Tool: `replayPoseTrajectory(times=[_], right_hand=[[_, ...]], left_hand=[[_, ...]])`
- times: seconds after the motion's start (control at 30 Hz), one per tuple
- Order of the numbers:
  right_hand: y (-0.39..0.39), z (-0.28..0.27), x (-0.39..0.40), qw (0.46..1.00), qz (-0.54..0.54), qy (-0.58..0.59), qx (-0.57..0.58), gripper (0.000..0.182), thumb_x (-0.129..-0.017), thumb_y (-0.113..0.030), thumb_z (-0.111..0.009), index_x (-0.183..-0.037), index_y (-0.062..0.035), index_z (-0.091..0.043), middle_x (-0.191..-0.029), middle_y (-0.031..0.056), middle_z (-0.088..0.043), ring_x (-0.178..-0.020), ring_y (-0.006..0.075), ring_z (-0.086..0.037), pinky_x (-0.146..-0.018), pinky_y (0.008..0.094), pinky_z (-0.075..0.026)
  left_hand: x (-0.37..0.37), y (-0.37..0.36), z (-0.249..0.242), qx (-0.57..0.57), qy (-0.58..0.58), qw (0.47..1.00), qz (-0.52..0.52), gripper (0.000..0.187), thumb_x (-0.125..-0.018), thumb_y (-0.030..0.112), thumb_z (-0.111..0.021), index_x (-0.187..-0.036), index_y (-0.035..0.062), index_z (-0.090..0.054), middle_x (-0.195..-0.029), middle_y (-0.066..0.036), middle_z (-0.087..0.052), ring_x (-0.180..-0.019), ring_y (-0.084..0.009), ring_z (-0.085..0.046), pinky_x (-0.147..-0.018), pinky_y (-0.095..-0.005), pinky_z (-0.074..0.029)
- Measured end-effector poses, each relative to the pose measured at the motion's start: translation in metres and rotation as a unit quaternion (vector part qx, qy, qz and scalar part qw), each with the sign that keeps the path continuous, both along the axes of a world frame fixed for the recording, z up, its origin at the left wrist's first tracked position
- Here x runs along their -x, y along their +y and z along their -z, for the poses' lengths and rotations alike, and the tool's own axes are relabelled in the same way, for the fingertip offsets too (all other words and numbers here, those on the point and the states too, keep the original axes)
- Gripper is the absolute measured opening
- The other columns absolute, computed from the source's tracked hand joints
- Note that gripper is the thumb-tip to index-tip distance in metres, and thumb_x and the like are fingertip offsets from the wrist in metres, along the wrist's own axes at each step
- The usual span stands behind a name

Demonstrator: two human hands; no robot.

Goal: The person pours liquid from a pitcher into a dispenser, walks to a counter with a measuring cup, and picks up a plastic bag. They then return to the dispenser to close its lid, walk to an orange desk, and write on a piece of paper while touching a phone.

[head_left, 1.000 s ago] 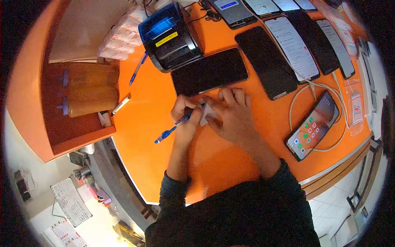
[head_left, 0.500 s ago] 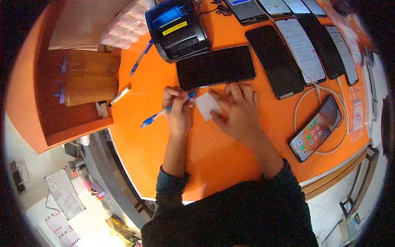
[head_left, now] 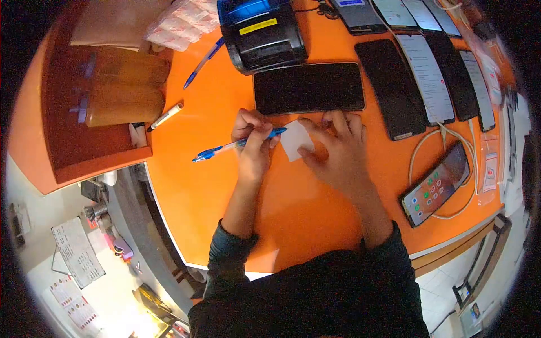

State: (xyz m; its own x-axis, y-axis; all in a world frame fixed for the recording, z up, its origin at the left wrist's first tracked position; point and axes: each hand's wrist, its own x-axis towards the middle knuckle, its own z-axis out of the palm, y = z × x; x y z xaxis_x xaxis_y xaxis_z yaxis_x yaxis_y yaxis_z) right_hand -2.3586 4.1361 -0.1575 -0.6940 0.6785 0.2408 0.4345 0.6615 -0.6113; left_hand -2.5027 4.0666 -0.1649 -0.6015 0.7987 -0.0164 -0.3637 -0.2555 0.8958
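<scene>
My left hand (head_left: pixel 252 141) is closed round a blue ballpoint pen (head_left: pixel 228 147), whose tip end lies over the left edge of a small white slip of paper (head_left: pixel 295 139). The slip lies on the orange table (head_left: pixel 304 219). From the other side, my right hand (head_left: pixel 341 143) holds the slip down, with thumb and index finger apart on its edge and the other fingers bent. Just beyond both hands lies a dark-screened phone (head_left: pixel 310 87). Whether the slip bears any writing cannot be made out.
A black printer (head_left: pixel 262 45) stands at the back, beside white paper packs (head_left: pixel 183 25). Another blue pen (head_left: pixel 203 65) and a white marker (head_left: pixel 166 117) lie leftward. Several phones (head_left: pixel 425 79) fill the right back; a lit phone (head_left: pixel 437 183) rests on a white cable (head_left: pixel 414 155).
The pen in my left hand has come closer to the slip, its tip now over the paper's edge. My right hand stays on the slip. The whole view has shifted slightly.
</scene>
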Motion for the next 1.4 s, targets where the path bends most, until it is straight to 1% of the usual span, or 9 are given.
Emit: replayPoseTrajectory(times=[0.4, 0.5, 0.57, 0.63, 0.73, 0.93, 1.0, 1.27, 1.4], right_hand=[[0.0, 0.0, 0.001, 1.0, -0.006, -0.011, -0.007, 0.042, -0.061, -0.029, -0.063, -0.102, -0.0181, -0.057, -0.09, 0.0056, -0.042, -0.089, 0.0252, -0.037, -0.073, 0.0403, -0.031], [-0.001, 0.0, 0.0, 0.999, -0.007, -0.027, -0.019, 0.044, -0.063, -0.032, -0.061, -0.104, -0.0189, -0.056, -0.09, 0.005, -0.041, -0.088, 0.0253, -0.037, -0.073, 0.0398, -0.031], [-0.003, 0.003, -0.001, 0.998, -0.006, -0.034, -0.061, 0.045, -0.066, -0.036, -0.059, -0.108, -0.0197, -0.055, -0.087, 0.0037, -0.039, -0.085, 0.0239, -0.037, -0.074, 0.0377, -0.03], [-0.004, 0.007, 0.001, 0.996, -0.002, -0.053, -0.076, 0.047, -0.067, -0.037, -0.057, -0.111, -0.0203, -0.053, -0.089, 0.0033, -0.039, -0.087, 0.0241, -0.036, -0.075, 0.0383, -0.03], [-0.004, 0.017, 0.001, 0.994, -0.009, -0.067, -0.083, 0.05, -0.065, -0.035, -0.057, -0.112, -0.0205, -0.05, -0.096, 0.0052, -0.041, -0.091, 0.0272, -0.036, -0.075, 0.0406, -0.031], [-0.004, 0.013, -0.001, 0.996, -0.016, -0.052, -0.071, 0.05, -0.066, -0.039, -0.055, -0.112, -0.0202, -0.049, -0.101, 0.0065, -0.042, -0.091, 0.0272, -0.038, -0.073, 0.0409, -0.032], [-0.004, 0.016, 0.0, 0.996, -0.008, -0.048, -0.078, 0.048, -0.067, -0.04, -0.054, -0.111, -0.0189, -0.051, -0.101, 0.0071, -0.042, -0.09, 0.0271, -0.038, -0.073, 0.0408, -0.032], [-0.004, 0.008, -0.001, 0.997, -0.004, -0.02, -0.069, 0.045, -0.067, -0.036, -0.056, -0.106, -0.0133, -0.054, -0.099, 0.0097, -0.043, -0.091, 0.0285, -0.038, -0.073, 0.0417, -0.032], [-0.003, 0.007, -0.002, 0.999, -0.017, -0.005, -0.037, 0.045, -0.066, -0.032, -0.057, -0.107, -0.0151, -0.053, -0.099, 0.009, -0.042, -0.092, 0.028, -0.038, -0.074, 0.0417, -0.032]], left_hand=[[-0.003, -0.002, -0.005, 0.008, -0.025, 1.0, 0.006, 0.013, -0.077, 0.003, -0.048, -0.072, 0.0085, -0.037, -0.068, -0.001, -0.043, -0.054, -0.0099, -0.04, -0.045, -0.0216, -0.034], [-0.02, -0.006, -0.004, 0.023, 0.246, 0.965, -0.084, 0.012, -0.081, 0.007, -0.046, -0.072, 0.0087, -0.038, -0.071, -0.002, -0.044, -0.058, -0.0102, -0.042, -0.048, -0.0237, -0.036], [-0.043, -0.009, -0.017, -0.033, 0.433, 0.897, -0.077, 0.018, -0.073, 0.001, -0.057, -0.063, 0.007, -0.042, -0.063, -0.004, -0.046, -0.055, -0.0145, -0.049, -0.051, -0.0243, -0.04], [-0.064, -0.015, -0.03, -0.083, 0.501, 0.859, 0.064, 0.022, -0.067, -0.003, -0.061, -0.059, 0.0064, -0.043, -0.063, -0.007, -0.049, -0.057, -0.0174, -0.052, -0.052, -0.0263, -0.042], [-0.075, -0.018, -0.031, -0.009, 0.524, 0.842, 0.124, 0.023, -0.063, -0.002, -0.063, -0.056, 0.0065, -0.043, -0.063, -0.007, -0.049, -0.055, -0.018, -0.052, -0.05, -0.0274, -0.044], [-0.075, -0.014, -0.023, -0.02, 0.538, 0.841, 0.041, 0.026, -0.063, -0.004, -0.063, -0.053, 0.0075, -0.042, -0.063, -0.005, -0.049, -0.054, -0.0193, -0.051, -0.049, -0.0265, -0.044], [-0.08, -0.022, -0.024, -0.014, 0.565, 0.818, 0.106, 0.025, -0.064, -0.007, -0.057, -0.057, 0.0089, -0.04, -0.066, -0.008, -0.052, -0.061, -0.0208, -0.055, -0.059, -0.0301, -0.047], [-0.05, -0.012, -0.031, 0.012, 0.566, 0.824, -0.004, 0.021, -0.07, -0.003, -0.055, -0.06, 0.008, -0.04, -0.066, -0.008, -0.052, -0.056, -0.0201, -0.051, -0.049, -0.0258, -0.041], [-0.081, -0.034, -0.024, -0.11, 0.53, 0.817, 0.2, 0.02, -0.068, -0.002, -0.058, -0.062, 0.0068, -0.042, -0.069, -0.009, -0.053, -0.064, -0.0231, -0.056, -0.053, -0.0277, -0.044]])
